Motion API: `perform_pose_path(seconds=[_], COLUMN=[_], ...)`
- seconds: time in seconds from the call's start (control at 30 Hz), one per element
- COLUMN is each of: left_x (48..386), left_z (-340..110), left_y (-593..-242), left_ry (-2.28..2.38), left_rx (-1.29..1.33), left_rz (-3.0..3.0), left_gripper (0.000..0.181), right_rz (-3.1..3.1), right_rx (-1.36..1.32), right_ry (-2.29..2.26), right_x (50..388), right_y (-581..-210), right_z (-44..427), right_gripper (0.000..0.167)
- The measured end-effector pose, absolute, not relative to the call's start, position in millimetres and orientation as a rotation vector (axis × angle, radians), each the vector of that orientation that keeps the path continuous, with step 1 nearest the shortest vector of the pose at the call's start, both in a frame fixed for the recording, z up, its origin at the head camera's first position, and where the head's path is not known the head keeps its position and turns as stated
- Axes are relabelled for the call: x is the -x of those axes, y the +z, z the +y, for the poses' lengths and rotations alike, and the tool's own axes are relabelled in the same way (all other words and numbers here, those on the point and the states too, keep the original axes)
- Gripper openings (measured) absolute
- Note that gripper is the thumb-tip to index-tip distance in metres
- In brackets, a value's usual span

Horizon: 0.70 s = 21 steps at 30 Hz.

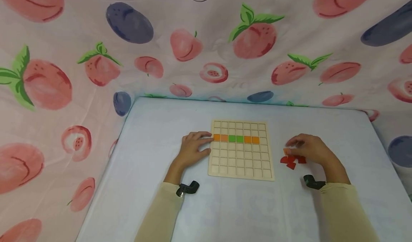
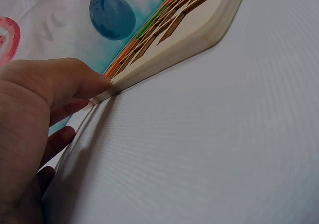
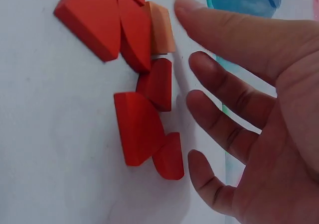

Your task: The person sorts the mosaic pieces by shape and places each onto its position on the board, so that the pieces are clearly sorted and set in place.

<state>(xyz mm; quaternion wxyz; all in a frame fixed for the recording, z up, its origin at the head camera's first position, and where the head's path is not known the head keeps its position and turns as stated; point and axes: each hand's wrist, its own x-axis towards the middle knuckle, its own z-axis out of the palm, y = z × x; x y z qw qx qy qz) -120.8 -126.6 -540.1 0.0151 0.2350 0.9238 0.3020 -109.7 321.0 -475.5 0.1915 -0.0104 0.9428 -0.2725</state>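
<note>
A pale wooden grid board (image 1: 236, 163) lies on the table. One of its rows holds several orange tiles (image 1: 248, 139) with two green tiles (image 1: 236, 138) among them. My left hand (image 1: 191, 149) rests at the board's left edge; in the left wrist view its thumb (image 2: 89, 82) touches the wooden rim. To the right of the board, my right hand (image 1: 310, 149) is over a small heap of red pieces (image 1: 291, 158), several with curved sides. An orange tile (image 3: 160, 27) lies against them, close to the right thumb (image 3: 219, 27), with a gap between in the right wrist view.
The white-covered table (image 1: 231, 213) extends around the board on all sides. A fruit-print cloth (image 1: 219, 49) hangs behind the table and along its left side. Each wrist wears a black camera (image 1: 190, 188).
</note>
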Motion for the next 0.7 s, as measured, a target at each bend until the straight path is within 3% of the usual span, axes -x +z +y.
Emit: perform_pose_path(seconds=[0.7], left_x=[119.9], left_z=[-127.1], left_y=[-537.7], left_ry=[0.924], left_rx=[-0.734], left_rz=[2.874], left_gripper=[0.043], right_rz=[2.623], right_rx=[0.044], right_ry=[-0.742], right_x=[111.1], right_y=[-477.7], right_z=[318.9], right_gripper=[0.025])
